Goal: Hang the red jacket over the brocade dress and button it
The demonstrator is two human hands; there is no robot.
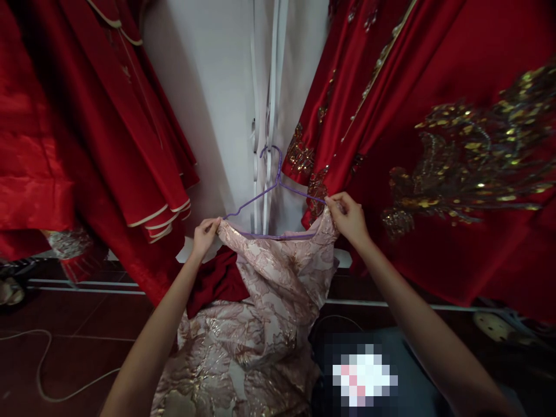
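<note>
The left hand (pixel 206 236) pinches one shoulder of the pink dress (pixel 271 313); the right hand (pixel 348 219) pinches the other. Inside is a purple hanger (pixel 278 178), between hanging red clothes (pixel 117 133).

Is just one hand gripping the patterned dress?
No, the left hand and right hand each pinch a top corner of the patterned dress.

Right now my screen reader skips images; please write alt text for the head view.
A person's left-hand grip and right-hand grip pinch the upper corners of a pink, gold-patterned garment at the ends of a purple hanger. Red garments hang on both sides.
</note>
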